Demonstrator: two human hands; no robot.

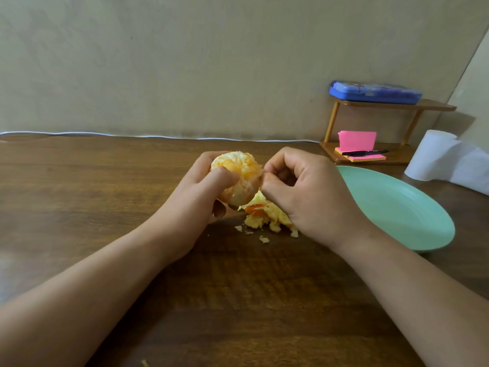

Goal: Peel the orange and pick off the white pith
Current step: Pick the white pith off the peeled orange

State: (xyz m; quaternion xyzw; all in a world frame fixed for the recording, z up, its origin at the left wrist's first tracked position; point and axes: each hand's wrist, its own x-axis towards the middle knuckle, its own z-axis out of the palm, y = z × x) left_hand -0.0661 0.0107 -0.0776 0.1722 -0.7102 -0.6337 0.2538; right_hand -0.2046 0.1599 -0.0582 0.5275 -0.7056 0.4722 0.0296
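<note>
A peeled orange [242, 170], streaked with white pith, is held above the wooden table [92, 181]. My left hand [203, 192] grips it from the left, thumb across its front. My right hand [299, 186] is at the orange's right side, thumb and forefinger pinched together on a bit of pith at the fruit's surface. Below the hands lies a pile of torn peel [264, 213] and small pith scraps [263, 239] on the table.
A mint-green plate [397, 207] lies to the right. A paper roll [434, 157] stands at the far right. Behind it is a small wooden shelf [391, 104] with a blue case [374, 91], pink sticky notes [357, 140] and a pen [365, 153]. A white cable [79, 133] runs along the wall.
</note>
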